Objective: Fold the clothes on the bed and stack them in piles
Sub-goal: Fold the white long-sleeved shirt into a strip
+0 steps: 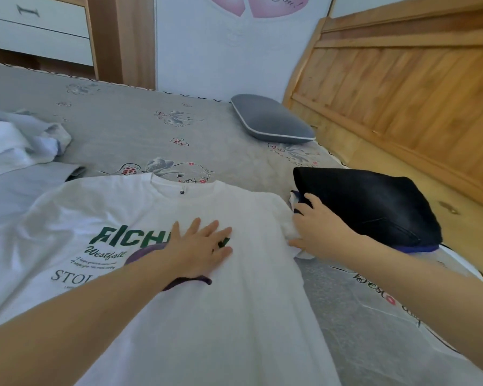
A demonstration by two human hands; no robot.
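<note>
The white T-shirt (212, 288) lies spread face up on the bed (129, 126), collar toward the far edge, with green lettering across the chest; no fold is visible in it yet, so this garment appears to be at the flattening stage. The left hand (200, 246) rests flat on the chest print, fingers straight and spread, pressing the fabric down and gripping nothing. The right hand (314, 228) sits at the shirt's right sleeve (289, 232), fingers curled around the bunched sleeve fabric and thumb at the lower edge; it appears to be grasping the sleeve, probably to draw it out or turn it inward. Just beside that hand, touching the shirt's shoulder area, a folded dark garment (374, 204) lies on top of a blue item (413, 249), of which only an edge shows; this is judged to be the one pile started so far. At the left edge of the bed, a heap of light blue and white clothes (20, 143) lies crumpled and unfolded, and a flat pale blue piece (17, 190) extends beneath the T-shirt's left side. The task is therefore judged to be at an early-to-middle stage: one small pile exists, one shirt is in hand, several items are left. A grey pillow (271, 119) rests near the wooden headboard (402, 87), well apart from the work. No basket, box or other container is in view; a drawer unit (39, 29) stands beyond the bed, drawers closed, contents unseen.
</note>
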